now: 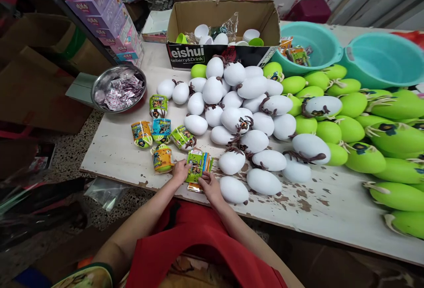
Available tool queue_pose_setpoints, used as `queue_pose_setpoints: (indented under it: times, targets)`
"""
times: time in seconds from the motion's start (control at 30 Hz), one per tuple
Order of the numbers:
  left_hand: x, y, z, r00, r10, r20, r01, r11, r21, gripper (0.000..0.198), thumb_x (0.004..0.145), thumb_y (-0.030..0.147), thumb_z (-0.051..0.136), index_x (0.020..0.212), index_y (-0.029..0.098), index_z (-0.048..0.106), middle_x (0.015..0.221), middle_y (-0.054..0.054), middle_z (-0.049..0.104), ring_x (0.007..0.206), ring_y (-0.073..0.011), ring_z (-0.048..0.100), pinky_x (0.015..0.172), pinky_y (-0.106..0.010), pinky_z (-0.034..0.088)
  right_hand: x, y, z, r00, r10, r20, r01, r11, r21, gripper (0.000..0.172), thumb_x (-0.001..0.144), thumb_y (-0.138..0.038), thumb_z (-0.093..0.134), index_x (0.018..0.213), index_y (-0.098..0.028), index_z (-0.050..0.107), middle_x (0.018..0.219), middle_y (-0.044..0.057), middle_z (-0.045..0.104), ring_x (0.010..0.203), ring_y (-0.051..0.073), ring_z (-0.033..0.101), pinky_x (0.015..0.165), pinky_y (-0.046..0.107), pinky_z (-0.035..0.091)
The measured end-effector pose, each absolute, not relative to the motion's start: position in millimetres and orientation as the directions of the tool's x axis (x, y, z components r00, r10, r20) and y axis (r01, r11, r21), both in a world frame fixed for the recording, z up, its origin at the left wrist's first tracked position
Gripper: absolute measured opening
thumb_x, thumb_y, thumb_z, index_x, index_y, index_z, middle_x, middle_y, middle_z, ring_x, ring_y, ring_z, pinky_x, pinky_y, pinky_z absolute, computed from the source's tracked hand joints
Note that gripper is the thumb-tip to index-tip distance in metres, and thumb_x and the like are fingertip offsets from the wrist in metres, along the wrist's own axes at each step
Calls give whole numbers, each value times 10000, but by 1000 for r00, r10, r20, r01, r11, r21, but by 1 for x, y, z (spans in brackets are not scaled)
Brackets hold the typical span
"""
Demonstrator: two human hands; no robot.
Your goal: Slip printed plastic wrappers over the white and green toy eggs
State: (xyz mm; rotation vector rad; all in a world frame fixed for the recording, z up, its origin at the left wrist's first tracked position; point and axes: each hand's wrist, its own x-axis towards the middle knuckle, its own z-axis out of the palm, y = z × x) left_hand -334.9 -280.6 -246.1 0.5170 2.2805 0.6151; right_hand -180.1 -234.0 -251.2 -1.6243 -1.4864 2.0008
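Note:
Both hands rest at the table's near edge around a small stack of green and orange printed packets [198, 166]. My left hand [180, 171] grips the stack's left side with bent fingers. At the stack's lower right, my right hand [210, 186] pinches it. Several rolled colourful packets [161, 130] lie just left and behind. A pile of white plastic eggs [241, 115] with brown cords sits right of the hands; the nearest egg [233, 189] almost touches my right hand.
Green eggs [351, 133] cover the table's right side. Behind stand a cardboard box [221, 32] with egg halves, two teal basins [380, 58], and a steel bowl [118, 87] of foil sachets at left. The worn white table [324, 208] ends close to my red lap.

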Motion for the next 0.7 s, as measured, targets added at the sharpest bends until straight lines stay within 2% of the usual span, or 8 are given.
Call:
queue_pose_setpoints:
  times: [0.1,0.2,0.33,0.43,0.5,0.57,0.63,0.7]
  targets:
    - [-343,-288,-238,-671,546,-502,179,776,605,120,779,219,604,664,199,629,576,-21,584,646,-194,559,611,-249,328,-183,-234,-250,-370,656,-657,441,-498,-746,524,604,-461,708,1017,-163,585,907,70,636,834,221,626,797,373,531]
    - [-351,-297,-224,-681,572,-458,183,738,650,77,789,239,597,723,211,624,607,-24,576,688,-203,559,640,-252,328,-185,-232,-242,-356,646,-675,448,-516,-730,556,608,-500,722,1028,-158,598,904,75,645,850,233,630,819,384,525]
    - [-358,-303,-205,-635,637,-437,179,672,719,208,823,306,538,643,204,566,586,3,519,653,-178,503,639,-248,316,-189,-228,-218,-380,612,-694,424,-551,-719,595,702,-597,652,1113,-169,601,1015,107,662,931,261,637,776,382,540]
    - [-362,-302,-192,-536,717,-445,146,598,788,257,793,359,551,599,191,564,564,23,506,614,-156,473,599,-237,319,-196,-222,-200,-463,632,-622,344,-519,-783,592,678,-606,681,1107,-202,626,1050,83,677,969,275,630,798,385,532]
    - [-368,-298,-184,-490,752,-441,116,558,822,278,771,386,560,587,180,586,547,26,512,595,-153,470,577,-236,325,-202,-215,-192,-510,645,-569,317,-474,-821,513,641,-598,702,957,-195,676,918,72,705,880,282,646,776,391,529]
    - [-376,-295,-175,-493,758,-427,84,530,844,282,785,377,521,631,169,632,575,14,556,612,-162,494,588,-243,346,-209,-205,-187,-508,661,-553,341,-435,-833,450,639,-596,676,819,-184,681,784,72,701,729,275,643,667,387,529]
    - [-385,-292,-164,-516,751,-412,54,509,859,272,797,336,481,711,167,677,654,-3,619,666,-174,534,628,-252,376,-216,-194,-183,-479,699,-532,373,-387,-843,425,651,-578,636,797,-180,672,737,74,689,631,259,615,568,369,504]
    - [-392,-290,-152,-487,786,-381,45,458,888,222,768,301,520,734,175,701,741,-13,661,748,-185,567,694,-258,401,-226,-186,-180,-463,740,-487,404,-313,-859,386,657,-537,609,801,-184,668,737,72,688,630,252,598,562,354,487]
